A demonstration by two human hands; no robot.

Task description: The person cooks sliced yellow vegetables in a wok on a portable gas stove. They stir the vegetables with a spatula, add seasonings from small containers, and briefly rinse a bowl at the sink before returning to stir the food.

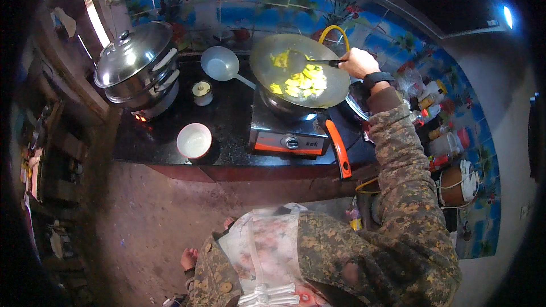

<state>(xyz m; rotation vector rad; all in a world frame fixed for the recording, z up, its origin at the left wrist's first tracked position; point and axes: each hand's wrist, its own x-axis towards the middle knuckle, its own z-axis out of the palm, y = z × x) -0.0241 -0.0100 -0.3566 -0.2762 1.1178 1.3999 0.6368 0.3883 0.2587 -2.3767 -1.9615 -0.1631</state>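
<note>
My right hand is closed around the dark handle of a spatula, its blade inside the wok. Yellow-green food pieces lie at the wok's lower side, with some near the blade. Under the wok is a gas stove with a knob on its front. The wok's orange handle points towards me over the counter edge. My left hand hangs low by my left side, away from the counter, its fingers curled; nothing is visible in it.
On the black counter stand a steamer pot over a glowing heater, a ladle, a small lidded jar and a white bowl. A metal lid, bottles and a rice cooker are at the right.
</note>
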